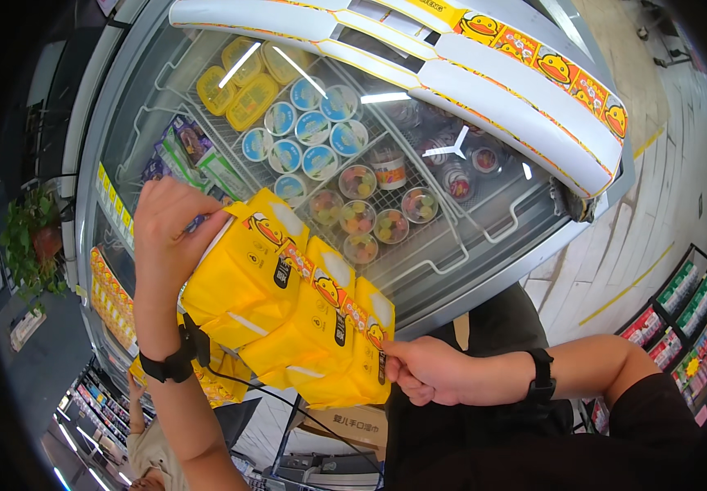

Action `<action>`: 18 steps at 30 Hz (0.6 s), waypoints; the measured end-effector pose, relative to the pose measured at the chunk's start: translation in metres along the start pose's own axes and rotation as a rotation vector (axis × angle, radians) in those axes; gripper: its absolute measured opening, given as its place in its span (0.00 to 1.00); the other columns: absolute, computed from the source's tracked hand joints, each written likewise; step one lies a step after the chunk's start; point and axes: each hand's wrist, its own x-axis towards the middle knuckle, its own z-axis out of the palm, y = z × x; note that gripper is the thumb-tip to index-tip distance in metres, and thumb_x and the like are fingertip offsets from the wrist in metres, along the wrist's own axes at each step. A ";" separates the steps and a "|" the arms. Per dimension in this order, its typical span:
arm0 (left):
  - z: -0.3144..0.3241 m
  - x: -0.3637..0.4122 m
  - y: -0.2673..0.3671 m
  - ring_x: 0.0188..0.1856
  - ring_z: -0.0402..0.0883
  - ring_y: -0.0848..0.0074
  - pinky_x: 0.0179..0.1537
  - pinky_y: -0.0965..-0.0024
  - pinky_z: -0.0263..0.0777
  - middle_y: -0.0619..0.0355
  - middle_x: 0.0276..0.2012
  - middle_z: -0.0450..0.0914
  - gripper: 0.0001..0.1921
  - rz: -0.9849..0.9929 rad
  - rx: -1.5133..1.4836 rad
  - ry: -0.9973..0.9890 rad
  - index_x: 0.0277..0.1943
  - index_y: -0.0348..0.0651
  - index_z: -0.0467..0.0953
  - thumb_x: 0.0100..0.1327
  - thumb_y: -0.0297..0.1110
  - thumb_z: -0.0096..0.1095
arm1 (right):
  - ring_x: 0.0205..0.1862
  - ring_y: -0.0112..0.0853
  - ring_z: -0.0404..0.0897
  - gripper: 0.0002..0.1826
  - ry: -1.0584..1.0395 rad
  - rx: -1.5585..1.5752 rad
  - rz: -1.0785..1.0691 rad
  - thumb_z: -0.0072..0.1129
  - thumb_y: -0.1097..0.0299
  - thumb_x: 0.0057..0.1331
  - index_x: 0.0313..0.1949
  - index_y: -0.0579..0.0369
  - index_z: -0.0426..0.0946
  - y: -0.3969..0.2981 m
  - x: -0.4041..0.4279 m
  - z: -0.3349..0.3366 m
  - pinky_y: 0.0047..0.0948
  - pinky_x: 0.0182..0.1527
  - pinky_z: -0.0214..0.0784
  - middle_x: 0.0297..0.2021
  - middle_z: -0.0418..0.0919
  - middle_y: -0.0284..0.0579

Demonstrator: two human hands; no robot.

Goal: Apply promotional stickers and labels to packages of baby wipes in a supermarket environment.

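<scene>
Yellow soft packs of wipes [304,325] with a duck print stand in a row before me, above the near edge of the glass-topped chest freezer [488,270]. An orange duck-patterned strip [310,270] runs along the row. My left hand [172,239] pinches a yellow edge at the upper left end of the packs between thumb and fingers. At the lower right end, my right hand [424,371] grips the side of the last pack, its fingers partly hidden. Black bands circle both wrists.
Under the glass lie blue-lidded tubs [312,127], yellow-lidded boxes [252,101] and fruit cups [357,217]. A white panel [513,104] with duck trim crosses the freezer. Below are a cardboard box [353,423], a cable [292,402] and another person [160,454]. Shelves [679,313] stand right.
</scene>
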 end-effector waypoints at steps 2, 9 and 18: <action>0.000 0.000 0.000 0.31 0.74 0.65 0.35 0.65 0.61 0.59 0.25 0.77 0.10 0.002 -0.009 0.011 0.26 0.41 0.78 0.42 0.25 0.75 | 0.10 0.22 0.47 0.24 0.040 -0.038 0.071 0.42 0.52 0.76 0.24 0.55 0.67 -0.001 -0.013 -0.001 0.25 0.15 0.40 0.10 0.53 0.31; -0.002 -0.004 -0.002 0.30 0.73 0.65 0.35 0.65 0.62 0.59 0.24 0.76 0.10 -0.019 0.007 0.010 0.26 0.42 0.77 0.42 0.26 0.75 | 0.25 0.31 0.71 0.13 0.107 -0.941 -1.112 0.46 0.63 0.74 0.37 0.59 0.75 -0.059 -0.029 -0.017 0.30 0.31 0.66 0.26 0.75 0.39; 0.006 -0.004 -0.005 0.29 0.72 0.65 0.34 0.65 0.61 0.60 0.23 0.75 0.10 -0.037 -0.018 0.082 0.25 0.43 0.77 0.41 0.27 0.75 | 0.76 0.53 0.37 0.38 -0.002 -1.211 -1.550 0.33 0.56 0.75 0.70 0.75 0.36 -0.044 0.044 0.044 0.43 0.75 0.30 0.72 0.38 0.70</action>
